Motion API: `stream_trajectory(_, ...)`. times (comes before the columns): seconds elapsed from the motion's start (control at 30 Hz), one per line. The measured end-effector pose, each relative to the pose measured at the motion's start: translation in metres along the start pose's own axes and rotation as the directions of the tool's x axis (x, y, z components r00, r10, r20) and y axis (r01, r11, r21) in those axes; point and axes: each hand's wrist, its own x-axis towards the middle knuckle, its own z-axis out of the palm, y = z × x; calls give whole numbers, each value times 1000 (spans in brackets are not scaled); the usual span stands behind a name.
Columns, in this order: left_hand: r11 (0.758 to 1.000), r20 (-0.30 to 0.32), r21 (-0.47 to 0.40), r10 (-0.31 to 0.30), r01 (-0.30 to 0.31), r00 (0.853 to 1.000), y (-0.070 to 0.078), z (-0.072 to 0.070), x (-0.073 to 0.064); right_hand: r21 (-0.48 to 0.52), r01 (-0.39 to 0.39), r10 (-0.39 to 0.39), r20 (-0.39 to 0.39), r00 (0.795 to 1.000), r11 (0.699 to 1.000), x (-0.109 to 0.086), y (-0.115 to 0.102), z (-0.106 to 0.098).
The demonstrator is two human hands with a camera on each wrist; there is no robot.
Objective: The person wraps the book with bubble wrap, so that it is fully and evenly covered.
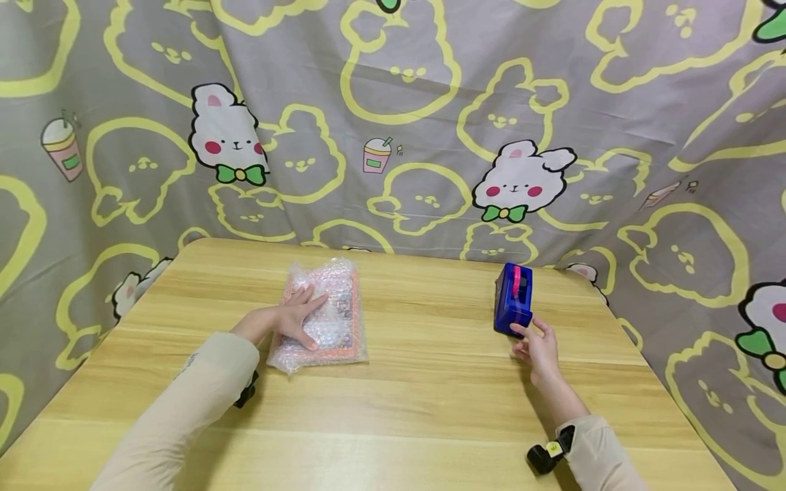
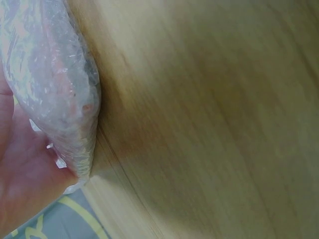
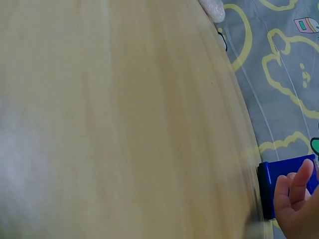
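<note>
A flat orange-edged item (image 1: 345, 352) wrapped in clear bubble wrap (image 1: 353, 273) lies on the table at centre left. My left hand (image 1: 293, 319) rests on top of it with spread fingers. In the left wrist view the palm (image 2: 30, 169) lies against the package's bulging edge (image 2: 75, 99). Toward the right stands a blue box-shaped case (image 1: 506, 307) with a pink handle (image 1: 516, 279). My right hand (image 1: 542, 351) is at its near end, fingers loosely bent and seemingly touching it. The right wrist view catches the hand (image 3: 299, 209) in front of the blue case (image 3: 284, 169), partly cut off.
Both things share a light wood-grain table (image 1: 424, 395). Behind it and along the sides hangs a grey curtain (image 1: 424, 150) printed with yellow outlines and white cartoon animals. A black wrist camera (image 1: 543, 458) sits on the right wrist, close above the tabletop.
</note>
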Motion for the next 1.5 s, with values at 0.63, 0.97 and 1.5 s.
stream_trajectory(0.63, 1000, 6, -16, -10, 11, 1000, -1, -3, -1, -323, 231, -255, -32, 967, 918, 9, -5, -4)
stream_trajectory(0.97, 998, -9, -62, 23, -24, 1000, -4, -1, -1, -116, 232, -240, -62, 969, 966, 20, -2, 2)
stream_trajectory(1.5, 1000, 8, -3, 1, -1, 1000, 5, -2, -1, -116, 214, -222, -62, 973, 970, 26, 0, 5)
